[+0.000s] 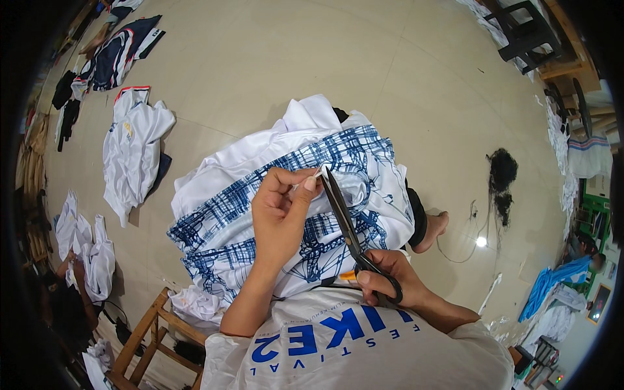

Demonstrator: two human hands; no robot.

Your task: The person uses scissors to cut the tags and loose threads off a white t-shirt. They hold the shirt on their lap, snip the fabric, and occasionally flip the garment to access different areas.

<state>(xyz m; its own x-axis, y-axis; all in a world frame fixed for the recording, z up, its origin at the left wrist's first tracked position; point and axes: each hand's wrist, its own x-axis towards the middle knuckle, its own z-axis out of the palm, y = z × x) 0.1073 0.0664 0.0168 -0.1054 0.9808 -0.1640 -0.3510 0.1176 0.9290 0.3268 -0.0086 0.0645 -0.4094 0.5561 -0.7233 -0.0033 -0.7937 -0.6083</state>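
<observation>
Across my lap lies a white garment with a blue crosshatch print (pixel 273 170). My left hand (pixel 284 211) pinches a small bit of white fabric edge or thread between thumb and fingertips; which of these it is, I cannot tell. In my right hand (pixel 389 281) I hold long black scissors (pixel 348 227) by their handles. The blades point up and away from me, with their tips right beside the left fingertips at the pinched white bit. A small orange piece (pixel 349 275) shows next to my right hand.
A wooden chair (pixel 156 331) stands at the lower left. White garments (pixel 133 146) and a dark jersey (pixel 120 55) lie on the tiled floor (pixel 292 52) to the left. Tangled black threads (pixel 502 182) lie to the right. A black plastic stool (pixel 526 36) is at the upper right.
</observation>
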